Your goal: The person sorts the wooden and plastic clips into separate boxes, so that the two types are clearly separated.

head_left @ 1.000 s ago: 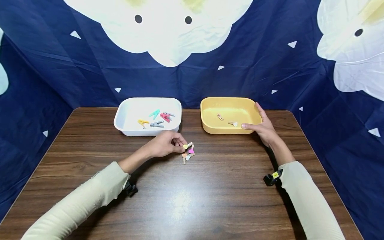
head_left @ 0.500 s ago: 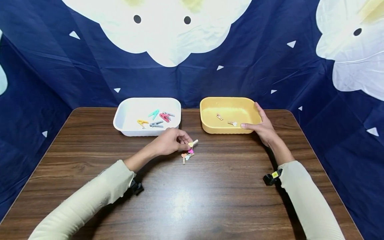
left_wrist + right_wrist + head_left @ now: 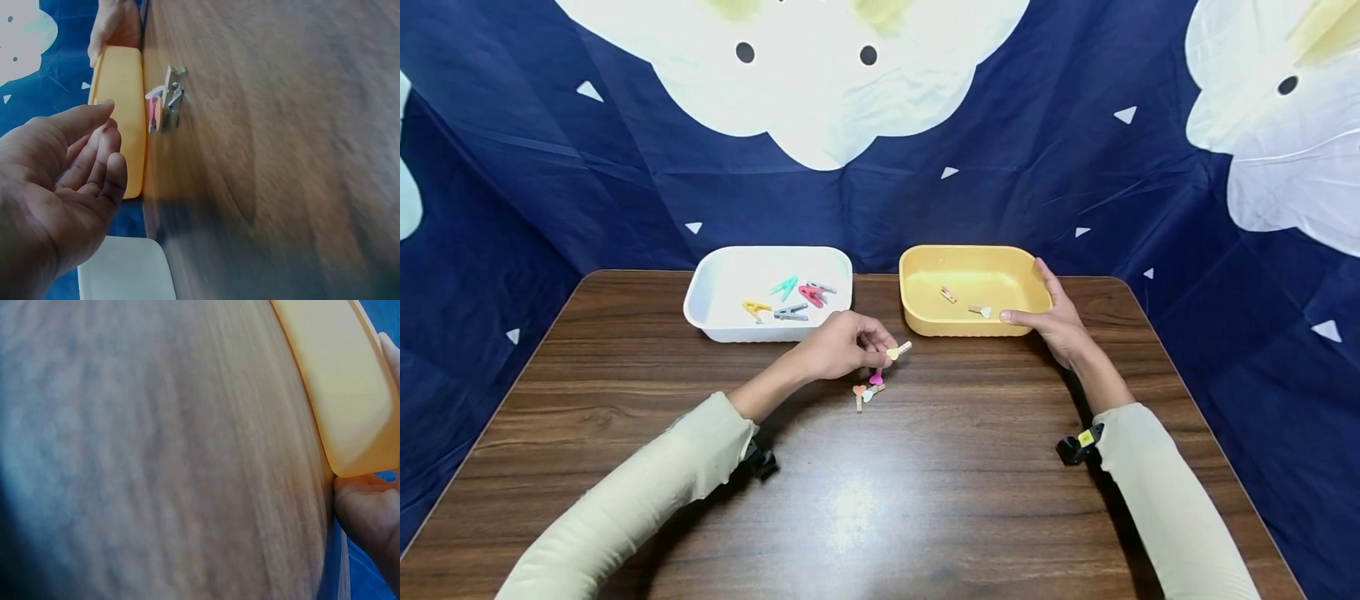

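Yellow-heart mini clothespin [image 3: 898,351] is out in front of the gap between the two basins, and we've got it pinched between thumb and fingertips of our left hand [image 3: 842,345]. We're guessing the grip is at the heart end because the piece is so tiny; the bare wooden end pokes out toward the right. Can't really tell how high off the wood-grain table [image 3: 940,508] it is. Our right hand [image 3: 1062,328] is spread around the right end of the yellow basin [image 3: 966,329], thumb over the near rim and fingers along the far side, probably just to steady it. Two small clothespins lie in there, one white-heart [image 3: 980,311] and one reddish [image 3: 949,294]. Near our left hand, the pink-heart [image 3: 876,379], orange-heart [image 3: 859,392] and white-blue-heart [image 3: 871,393] clothespins lie bunched on the table, handy for picking, we'd say. Over in the white basin [image 3: 741,334] we've got bigger plastic clips, teal [image 3: 785,287], yellow [image 3: 756,309], red [image 3: 812,295] and gray [image 3: 791,313], so it looks like the chunky ones sit apart from the little wooden hearts to avoid mixing.
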### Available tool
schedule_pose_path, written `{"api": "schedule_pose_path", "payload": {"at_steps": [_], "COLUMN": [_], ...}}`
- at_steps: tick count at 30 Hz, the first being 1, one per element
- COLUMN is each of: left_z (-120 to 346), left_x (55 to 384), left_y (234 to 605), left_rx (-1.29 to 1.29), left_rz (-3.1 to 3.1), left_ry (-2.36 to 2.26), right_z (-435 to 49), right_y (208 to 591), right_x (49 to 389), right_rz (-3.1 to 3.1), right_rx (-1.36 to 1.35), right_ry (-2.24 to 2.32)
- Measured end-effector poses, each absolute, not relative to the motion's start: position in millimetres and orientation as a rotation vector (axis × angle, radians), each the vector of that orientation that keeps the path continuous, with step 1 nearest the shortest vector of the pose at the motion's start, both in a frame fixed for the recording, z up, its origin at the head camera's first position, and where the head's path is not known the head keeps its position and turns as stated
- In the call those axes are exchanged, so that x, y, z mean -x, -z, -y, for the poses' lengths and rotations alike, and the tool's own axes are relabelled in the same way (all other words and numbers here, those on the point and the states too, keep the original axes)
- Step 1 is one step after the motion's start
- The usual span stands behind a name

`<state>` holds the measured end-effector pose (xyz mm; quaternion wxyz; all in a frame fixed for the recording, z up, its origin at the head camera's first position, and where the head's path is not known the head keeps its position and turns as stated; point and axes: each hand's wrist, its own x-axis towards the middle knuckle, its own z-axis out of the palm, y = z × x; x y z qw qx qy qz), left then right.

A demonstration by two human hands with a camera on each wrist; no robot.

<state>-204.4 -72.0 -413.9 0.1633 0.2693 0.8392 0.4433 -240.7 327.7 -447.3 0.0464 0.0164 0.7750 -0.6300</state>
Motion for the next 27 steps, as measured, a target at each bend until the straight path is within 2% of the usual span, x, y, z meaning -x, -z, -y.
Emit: {"api": "schedule_pose_path", "payload": {"at_steps": [27], "left_z": [47], "left_x": [219], "left_y": [410], "left_rx": [-0.767], "left_rz": [-2.385], "left_ry": [-1.371], "right_z": [-328], "right_y": [448], "right_x": [242], "right_rz": [-2.366], "right_rx": [-0.056], "right_ry": [1.914]}}
